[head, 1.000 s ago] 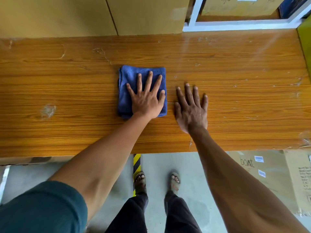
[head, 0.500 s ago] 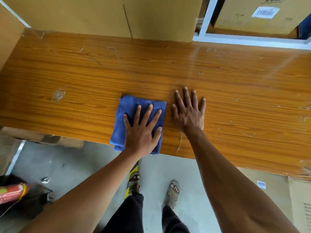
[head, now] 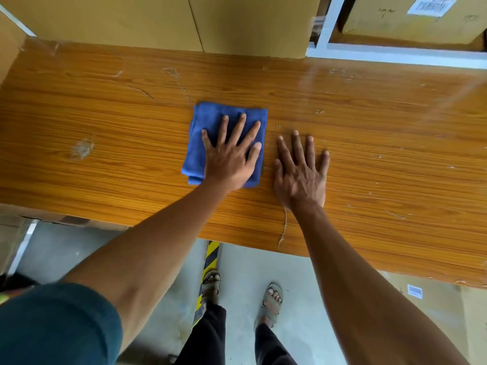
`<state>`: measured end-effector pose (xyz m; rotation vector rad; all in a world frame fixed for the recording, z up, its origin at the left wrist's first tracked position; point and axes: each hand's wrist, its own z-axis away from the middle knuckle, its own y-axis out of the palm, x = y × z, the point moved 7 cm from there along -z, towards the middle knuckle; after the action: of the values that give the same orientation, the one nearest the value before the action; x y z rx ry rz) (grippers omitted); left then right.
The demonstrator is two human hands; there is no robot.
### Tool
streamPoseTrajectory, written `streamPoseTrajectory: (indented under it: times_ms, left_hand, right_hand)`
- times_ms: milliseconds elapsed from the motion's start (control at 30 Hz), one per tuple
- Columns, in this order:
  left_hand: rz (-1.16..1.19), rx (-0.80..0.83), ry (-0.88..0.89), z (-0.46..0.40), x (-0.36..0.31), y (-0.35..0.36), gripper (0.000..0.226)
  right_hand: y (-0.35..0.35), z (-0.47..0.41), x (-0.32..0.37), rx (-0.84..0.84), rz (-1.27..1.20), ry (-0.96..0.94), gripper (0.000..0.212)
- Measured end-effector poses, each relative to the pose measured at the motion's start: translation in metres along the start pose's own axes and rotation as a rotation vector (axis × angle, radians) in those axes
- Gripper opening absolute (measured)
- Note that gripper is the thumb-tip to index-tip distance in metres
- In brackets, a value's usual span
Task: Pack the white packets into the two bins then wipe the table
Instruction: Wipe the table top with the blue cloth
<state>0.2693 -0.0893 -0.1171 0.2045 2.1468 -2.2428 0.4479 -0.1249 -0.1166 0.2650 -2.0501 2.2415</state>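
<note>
A folded blue cloth lies on the wooden table near its middle. My left hand presses flat on the cloth with straight, spread fingers. Just to the right, my right hand rests flat on the bare wood, fingers spread, apart from the cloth. No white packets and no bins are in view.
Large cardboard boxes stand along the table's far edge, with a white shelf frame holding another box at the back right. More boxes sit under the table at the right. A yellow-black floor stripe runs by my feet.
My left hand has slid the cloth from the table's near edge back towards the middle, after drawing it near before that. My right hand has stayed planted on the wood.
</note>
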Motion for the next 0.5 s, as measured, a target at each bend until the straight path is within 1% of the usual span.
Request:
streamPoseTrajectory:
  times_ms: [67, 133, 200, 300, 400, 500]
  left_hand:
    - [0.004, -0.045, 0.013, 0.053, -0.002, -0.001, 0.057]
    - [-0.001, -0.008, 0.033, 0.1, -0.004, 0.001, 0.058]
    - [-0.012, 0.027, 0.027, 0.122, -0.004, 0.002, 0.061]
    - [0.004, 0.006, -0.007, 0.095, 0.001, 0.001, 0.061]
    - [0.028, -0.026, -0.018, 0.028, 0.002, 0.0, 0.06]
    - [0.02, 0.02, -0.028, -0.025, 0.004, -0.002, 0.061]
  right_hand:
    - [-0.001, 0.0, 0.0, 0.0, 0.01, 0.002, 0.06]
    - [-0.002, -0.001, 0.0, -0.001, 0.009, 0.004, 0.06]
    - [-0.002, 0.0, 0.001, 0.0, 0.003, 0.0, 0.06]
    - [-0.002, 0.0, 0.002, -0.001, 0.006, -0.001, 0.06]
    - [-0.001, 0.0, 0.002, -0.007, 0.01, 0.004, 0.06]
    - [-0.001, 0.0, 0.001, -0.011, 0.011, 0.002, 0.06]
